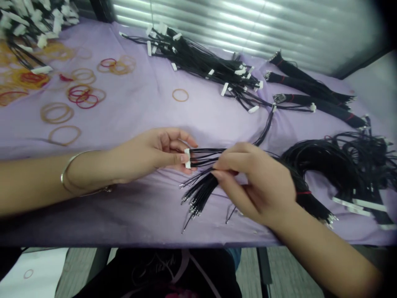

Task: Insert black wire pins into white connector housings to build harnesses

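Observation:
My left hand (155,155) pinches a white plastic wire connector (187,158) between thumb and fingertips. Thin black wires (204,156) run from that connector to the right, into my right hand (256,182). My right hand grips the wires between thumb and fingers. Below its fingers, a splayed bunch of wire ends with small metal crimp terminals (198,194) fans out down and to the left. A longer black wire strand (265,130) rises from behind my right hand towards the harness pile at the back.
A lilac cloth (130,107) covers the table. Loose rubber bands (82,93) lie at the left, and a heap of connectors (37,25) sits in the far left corner. Black wire harnesses with white connectors (201,62) and bound bundles (322,165) fill the back and right.

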Available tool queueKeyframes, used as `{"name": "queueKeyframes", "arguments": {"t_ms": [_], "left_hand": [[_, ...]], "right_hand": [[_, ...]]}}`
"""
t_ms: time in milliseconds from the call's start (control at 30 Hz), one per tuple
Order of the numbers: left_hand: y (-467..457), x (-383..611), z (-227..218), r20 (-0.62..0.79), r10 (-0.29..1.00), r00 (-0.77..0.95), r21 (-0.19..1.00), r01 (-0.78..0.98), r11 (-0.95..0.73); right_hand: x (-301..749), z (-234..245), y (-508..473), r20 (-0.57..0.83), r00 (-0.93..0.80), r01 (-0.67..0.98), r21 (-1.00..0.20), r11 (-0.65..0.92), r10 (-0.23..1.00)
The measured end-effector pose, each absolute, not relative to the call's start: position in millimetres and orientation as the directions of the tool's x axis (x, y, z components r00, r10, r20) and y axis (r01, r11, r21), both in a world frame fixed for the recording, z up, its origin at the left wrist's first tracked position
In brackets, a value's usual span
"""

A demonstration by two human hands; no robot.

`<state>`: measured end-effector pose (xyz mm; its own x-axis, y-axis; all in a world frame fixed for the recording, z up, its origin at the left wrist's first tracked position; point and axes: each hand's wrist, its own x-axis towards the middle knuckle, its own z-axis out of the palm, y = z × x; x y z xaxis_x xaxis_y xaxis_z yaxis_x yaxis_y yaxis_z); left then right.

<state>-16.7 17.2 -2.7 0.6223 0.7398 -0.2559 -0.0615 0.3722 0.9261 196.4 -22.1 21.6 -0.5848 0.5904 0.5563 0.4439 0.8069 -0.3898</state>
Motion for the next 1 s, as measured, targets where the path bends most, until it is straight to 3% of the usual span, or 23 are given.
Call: {"name": "queueKeyframes", "arguments": {"t_ms": [333, 1000], "left_hand": [[17.3, -15.7, 2.8, -0.325, 0.742, 0.587, 0.924, 0.032, 0.380], [16.8, -15.8, 2.9, -0.311, 0.748, 0.587, 0.936, 0.054, 0.347]], "right_hand": [[191.5, 4.2, -16.3, 0.348, -0.571, 0.588, -0.458, 0.666, 0.743], [191.1, -0.2, -17.4, 0.401, -0.503, 0.617, -0.453, 0.643, 0.765]]}}
